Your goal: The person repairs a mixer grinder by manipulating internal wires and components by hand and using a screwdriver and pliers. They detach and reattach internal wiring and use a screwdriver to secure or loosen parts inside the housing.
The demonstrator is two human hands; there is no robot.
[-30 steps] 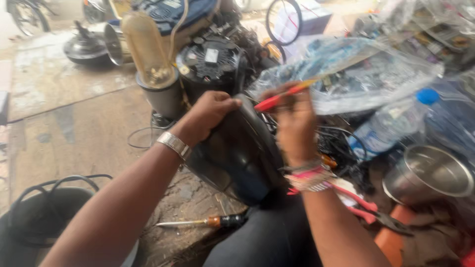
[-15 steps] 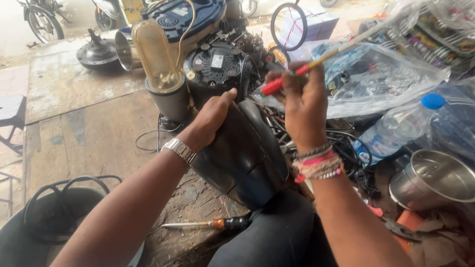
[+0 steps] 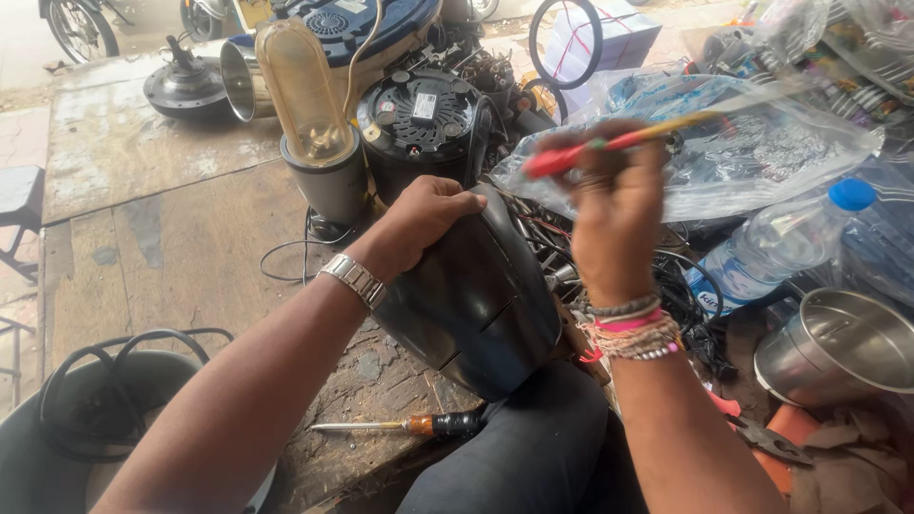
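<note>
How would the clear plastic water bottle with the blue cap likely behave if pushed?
The water bottle lies on its side among wires, so it would probably roll. Its thin clear wall looks soft and likely dents under a grip. It seems partly filled, so perhaps moderately heavy.

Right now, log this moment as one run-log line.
left hand: grips black appliance housing | right hand: holds red-handled tool raised | screwdriver: on bench
</note>
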